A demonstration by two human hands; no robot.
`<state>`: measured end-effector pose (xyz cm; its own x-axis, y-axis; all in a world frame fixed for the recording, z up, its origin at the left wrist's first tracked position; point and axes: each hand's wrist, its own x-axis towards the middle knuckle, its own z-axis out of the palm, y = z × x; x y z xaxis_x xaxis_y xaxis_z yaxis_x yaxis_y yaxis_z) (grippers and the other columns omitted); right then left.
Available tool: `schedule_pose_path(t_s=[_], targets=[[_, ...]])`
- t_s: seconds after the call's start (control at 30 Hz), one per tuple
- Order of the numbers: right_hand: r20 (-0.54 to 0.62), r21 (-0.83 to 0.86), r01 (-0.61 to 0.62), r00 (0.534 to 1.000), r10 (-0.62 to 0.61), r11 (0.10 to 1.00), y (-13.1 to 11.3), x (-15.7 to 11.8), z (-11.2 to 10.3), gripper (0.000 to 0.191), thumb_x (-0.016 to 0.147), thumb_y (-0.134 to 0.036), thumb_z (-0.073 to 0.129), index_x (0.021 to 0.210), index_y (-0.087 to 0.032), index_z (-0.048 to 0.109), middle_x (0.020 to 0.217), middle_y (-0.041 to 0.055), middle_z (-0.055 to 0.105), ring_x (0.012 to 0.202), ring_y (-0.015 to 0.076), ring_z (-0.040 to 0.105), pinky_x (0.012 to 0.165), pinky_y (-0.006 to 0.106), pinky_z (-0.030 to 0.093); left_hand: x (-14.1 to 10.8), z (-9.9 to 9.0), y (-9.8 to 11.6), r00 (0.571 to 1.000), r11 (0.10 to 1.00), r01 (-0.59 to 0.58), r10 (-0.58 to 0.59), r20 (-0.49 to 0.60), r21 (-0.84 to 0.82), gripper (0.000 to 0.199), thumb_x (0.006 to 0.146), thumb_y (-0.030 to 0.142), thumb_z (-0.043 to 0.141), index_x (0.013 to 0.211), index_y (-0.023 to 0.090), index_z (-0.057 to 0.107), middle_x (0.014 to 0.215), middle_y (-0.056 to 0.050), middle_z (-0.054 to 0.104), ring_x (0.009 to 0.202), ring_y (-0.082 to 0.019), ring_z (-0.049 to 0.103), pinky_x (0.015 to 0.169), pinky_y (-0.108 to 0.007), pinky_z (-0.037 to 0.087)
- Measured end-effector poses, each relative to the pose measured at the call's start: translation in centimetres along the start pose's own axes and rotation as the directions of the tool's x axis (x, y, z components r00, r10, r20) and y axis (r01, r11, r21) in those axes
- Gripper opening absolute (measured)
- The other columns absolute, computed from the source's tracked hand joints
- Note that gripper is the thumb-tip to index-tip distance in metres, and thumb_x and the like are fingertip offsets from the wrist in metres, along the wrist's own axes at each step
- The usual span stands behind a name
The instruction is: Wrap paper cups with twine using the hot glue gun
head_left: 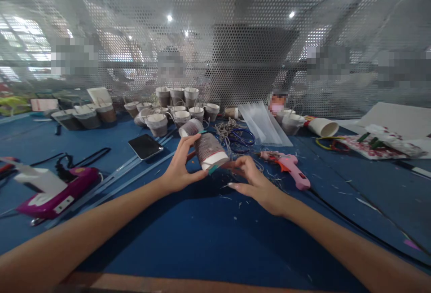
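Observation:
My left hand (183,165) grips a tilted cup (209,148) wrapped in grey-brown cord, with its white end toward the lower right. Small teal pieces show near the thumb and fingertips of this hand. My right hand (254,181) is at the cup's right side, fingers bent and apart; its fingertips are close to the white end, and whether they touch it is unclear. Another wrapped cup (191,128) lies just behind the held one. Tangled grey cord (227,128) and blue-handled scissors (245,136) are behind my hands.
A pink glue gun (289,167) lies at right, its cable running forward. Left are a black phone (145,146), clear sticks (117,181) and a purple power strip (60,196). Several finished cups (157,124) and plastic sheets (266,124) stand behind, before a perforated metal screen (235,50).

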<state>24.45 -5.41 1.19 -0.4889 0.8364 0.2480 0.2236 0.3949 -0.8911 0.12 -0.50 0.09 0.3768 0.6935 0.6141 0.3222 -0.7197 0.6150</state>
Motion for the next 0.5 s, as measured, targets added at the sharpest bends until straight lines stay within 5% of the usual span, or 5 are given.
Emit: schedule_pose_path(t_s=[0.17, 0.27, 0.4, 0.5], targets=[[0.076, 0.216, 0.004, 0.997, -0.021, 0.976, -1.0, 0.0, 0.4, 0.022, 0.086, -0.029, 0.052, 0.095, -0.024, 0.033, 0.094, 0.0041, 0.063, 0.095, 0.0188, 0.063, 0.088, 0.043, 0.049, 0.0, 0.0, 0.2, 1.0, 1.0, -0.006, 0.006, -0.014, -0.007, 0.079, 0.072, 0.035, 0.071, 0.14, 0.031, 0.03, 0.135, -0.011, 0.032, 0.126, -0.031, 0.042, 0.099, -0.048, 0.049], [-0.1, 0.194, 0.014, 0.995, 0.005, 0.981, -0.9, 0.2, 0.0, 0.018, 0.085, -0.033, 0.051, 0.091, -0.024, 0.036, 0.075, -0.001, 0.056, 0.071, 0.0158, 0.059, 0.073, 0.038, 0.052, 0.1, -0.1, 0.1, 1.0, 1.0, -0.007, 0.008, -0.009, 0.02, 0.08, 0.073, 0.036, 0.071, 0.14, 0.031, 0.029, 0.136, -0.012, 0.033, 0.126, -0.032, 0.042, 0.099, -0.049, 0.049], [-0.4, 0.012, 0.094, 0.913, -0.081, 0.996, 0.0, 0.7, -0.9, 0.031, 0.076, -0.025, 0.054, 0.103, -0.024, 0.038, 0.111, 0.0095, 0.055, 0.097, 0.0198, 0.057, 0.085, 0.042, 0.049, -0.1, -0.3, -0.1, 0.999, 1.0, -0.026, 0.026, 0.018, -0.006, 0.08, 0.074, 0.037, 0.07, 0.141, 0.032, 0.028, 0.136, -0.011, 0.032, 0.126, -0.031, 0.042, 0.1, -0.047, 0.049], [-0.273, -0.024, 0.131, 0.953, -0.133, 0.991, 0.4, 0.8, -1.2, 0.052, 0.069, -0.015, 0.051, 0.117, -0.026, 0.031, 0.134, 0.0119, 0.047, 0.125, 0.0227, 0.045, 0.101, 0.05, 0.038, -0.3, -0.3, 0.0, 0.997, 0.997, -0.056, 0.059, 0.048, -0.059, 0.08, 0.074, 0.038, 0.07, 0.142, 0.032, 0.028, 0.136, -0.011, 0.031, 0.127, -0.031, 0.042, 0.099, -0.045, 0.05]])
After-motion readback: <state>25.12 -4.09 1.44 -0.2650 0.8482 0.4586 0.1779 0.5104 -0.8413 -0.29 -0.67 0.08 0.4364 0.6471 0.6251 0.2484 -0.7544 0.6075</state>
